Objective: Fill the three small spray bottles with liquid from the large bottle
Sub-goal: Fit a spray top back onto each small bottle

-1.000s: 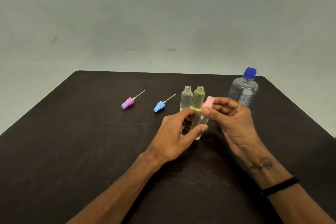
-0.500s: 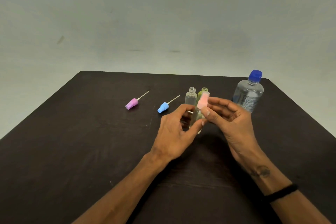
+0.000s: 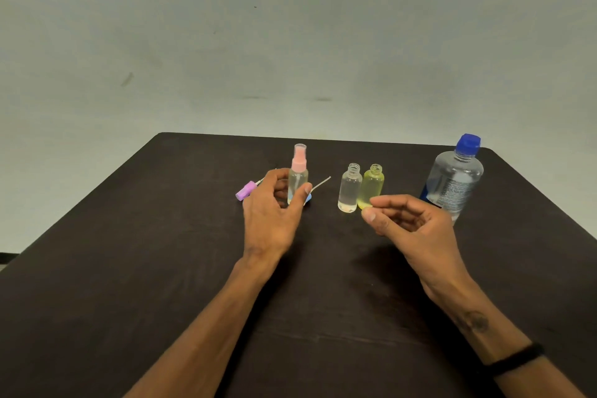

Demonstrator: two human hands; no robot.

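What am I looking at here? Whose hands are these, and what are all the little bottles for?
There is no machine here. These are a person's two bare hands, and the camera sits on the person's head, looking forward and down, so you see what they see.

On the dark table the left hand curls round a small clear spray bottle with a pink sprayer top, standing upright. The right hand holds nothing; its fingers are loosely curled.

Between the hands stand two small bottles with no tops: a clear one and a yellow one. Their tops, a purple sprayer and a blue sprayer mostly hidden behind the held bottle, lie on the table. On the right stands a large clear bottle with a blue cap, which holds the liquid for filling.
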